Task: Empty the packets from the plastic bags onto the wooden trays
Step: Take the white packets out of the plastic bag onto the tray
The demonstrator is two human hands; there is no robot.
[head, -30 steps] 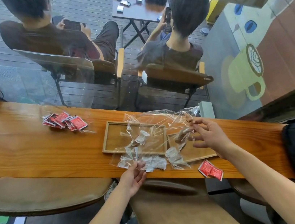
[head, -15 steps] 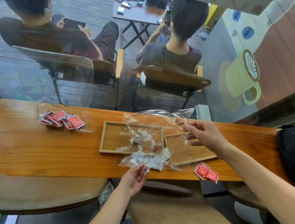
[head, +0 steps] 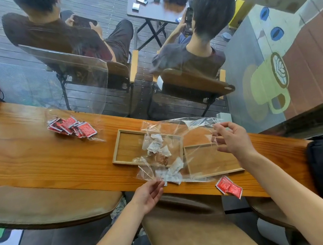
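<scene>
Mid-task, first bag only partly emptied. My left hand (head: pixel 148 194) pinches the near corner of the clear plastic bag (head: pixel 179 136), fingers together on the film at the desk (head: pixel 26 153) edge. My right hand (head: pixel 235 141) holds the bag's far end raised over the right tray (head: pixel 211 160); fingers curled, thumb and fingertips nipping the plastic.

White packets (head: pixel 155 144): one cluster lies over the left tray (head: pixel 127 148), whether free of the film or under it I cannot tell. A second cluster of white packets (head: pixel 170 173) sits at the near edge of the desk, off the tray, apparently inside the bag.

The right tray holds nothing that I can make out beyond film draped across it.

Left to do, by my reckoning: shake out the rest of the white ones; then the second bag of red packets (head: pixel 72 127), lying unopened well to the left. Two loose red packets (head: pixel 229 187) lie on the desk just beside the right tray, not on it.
</scene>
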